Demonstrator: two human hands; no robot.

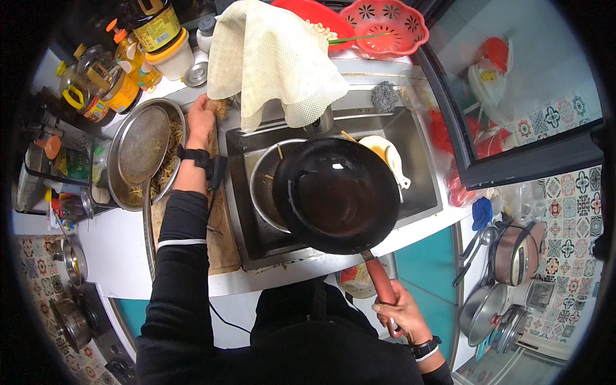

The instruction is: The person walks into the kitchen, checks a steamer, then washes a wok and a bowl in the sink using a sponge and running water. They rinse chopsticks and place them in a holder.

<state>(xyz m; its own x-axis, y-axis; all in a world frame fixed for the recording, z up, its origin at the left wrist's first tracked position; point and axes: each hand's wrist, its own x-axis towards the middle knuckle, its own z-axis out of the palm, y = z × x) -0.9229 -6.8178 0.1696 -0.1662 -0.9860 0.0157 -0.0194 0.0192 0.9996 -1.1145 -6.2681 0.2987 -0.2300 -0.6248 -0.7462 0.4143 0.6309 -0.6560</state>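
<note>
My right hand (pixel 402 310) grips the red-brown handle of a dark wok (pixel 337 195), held over the sink (pixel 418 144). Beneath the wok, a metal basin (pixel 260 187) shows in part, with wooden chopsticks partly in view. White dishes (pixel 378 147) with a white spoon (pixel 396 166) lie in the sink on the right. My left hand (pixel 201 120) reaches to the far left corner of the sink, its fingers closed on a brown fibrous scrubber (pixel 220 108). Left of my forearm, a metal ladle or strainer (pixel 144 144) rests over a metal bowl (pixel 113 168) of shredded food.
A cream cloth (pixel 284 62) hangs over the faucet. A steel wool pad (pixel 384 96) sits on the sink's back ledge. Oil bottles (pixel 108 79) and red baskets (pixel 385 29) stand behind. A wooden cutting board (pixel 224 240) lies left of the sink; a window frame (pixel 529 168) juts in at right.
</note>
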